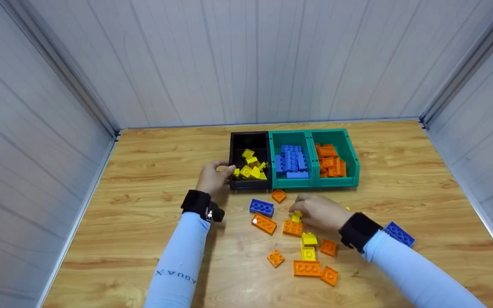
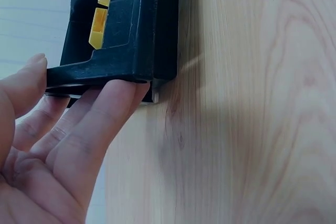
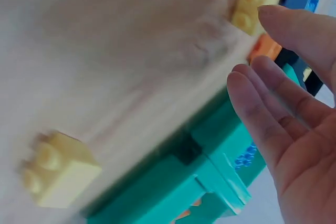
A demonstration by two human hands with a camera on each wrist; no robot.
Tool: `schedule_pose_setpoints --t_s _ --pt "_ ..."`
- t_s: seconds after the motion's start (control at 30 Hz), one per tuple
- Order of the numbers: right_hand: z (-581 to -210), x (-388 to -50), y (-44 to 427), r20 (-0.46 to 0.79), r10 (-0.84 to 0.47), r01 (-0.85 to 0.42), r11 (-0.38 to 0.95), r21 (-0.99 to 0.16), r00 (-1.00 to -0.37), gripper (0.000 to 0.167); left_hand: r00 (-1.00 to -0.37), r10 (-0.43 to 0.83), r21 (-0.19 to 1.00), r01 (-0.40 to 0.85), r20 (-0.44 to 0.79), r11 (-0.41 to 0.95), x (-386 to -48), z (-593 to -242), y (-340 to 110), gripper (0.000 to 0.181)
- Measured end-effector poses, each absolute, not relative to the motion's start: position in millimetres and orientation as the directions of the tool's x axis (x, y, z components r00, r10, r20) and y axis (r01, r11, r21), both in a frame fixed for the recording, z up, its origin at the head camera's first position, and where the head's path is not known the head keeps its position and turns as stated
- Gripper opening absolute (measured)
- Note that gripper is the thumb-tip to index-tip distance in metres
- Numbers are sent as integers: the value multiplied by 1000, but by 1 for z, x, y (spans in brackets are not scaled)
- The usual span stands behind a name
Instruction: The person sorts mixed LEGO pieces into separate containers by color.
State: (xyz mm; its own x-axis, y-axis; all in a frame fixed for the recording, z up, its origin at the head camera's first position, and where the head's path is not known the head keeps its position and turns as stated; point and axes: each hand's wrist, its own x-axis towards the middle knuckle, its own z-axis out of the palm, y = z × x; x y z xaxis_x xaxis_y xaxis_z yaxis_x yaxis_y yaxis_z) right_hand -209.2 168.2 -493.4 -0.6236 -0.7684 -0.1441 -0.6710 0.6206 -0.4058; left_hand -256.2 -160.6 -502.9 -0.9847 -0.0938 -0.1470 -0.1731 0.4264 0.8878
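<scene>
My left hand (image 1: 213, 176) grips the front left edge of a black bin (image 1: 250, 185); in the left wrist view the thumb lies on one side of its rim and the fingers underneath. Several yellow bricks (image 1: 251, 161) lie inside that bin. My right hand (image 1: 321, 210) reaches over the table, thumb and fingers apart in the right wrist view, beside a yellow brick (image 1: 296, 216). An orange brick (image 1: 292, 228) sits just in front of it. Another yellow brick (image 3: 65, 170) stands on the table behind the right hand, mostly hidden from the head view.
Two joined green bins (image 1: 336, 183) stand right of the black one, holding blue bricks (image 1: 290, 159) and orange bricks (image 1: 330, 162). Loose blue, orange and yellow bricks lie scattered in front, with a blue brick (image 1: 399, 234) by the right forearm. Pale walls (image 1: 246, 64) enclose the table.
</scene>
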Motion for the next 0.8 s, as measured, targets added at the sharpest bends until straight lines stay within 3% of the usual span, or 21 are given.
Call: schedule_pose_setpoints --t_s 0.23,0.47,0.8 --pt "-506 -199 171 -130 -770 -673 616 -409 -625 31 -987 -103 885 -158 -125 438 -256 -505 -163 42" --pt "-506 -198 171 -131 -766 -675 623 -396 -630 18 -986 -97 883 -166 -138 438 -256 -505 -162 42" --pt "-483 -215 153 23 -760 -697 582 -418 -649 24 -974 -93 917 -226 -207 328 -257 -504 -160 42"
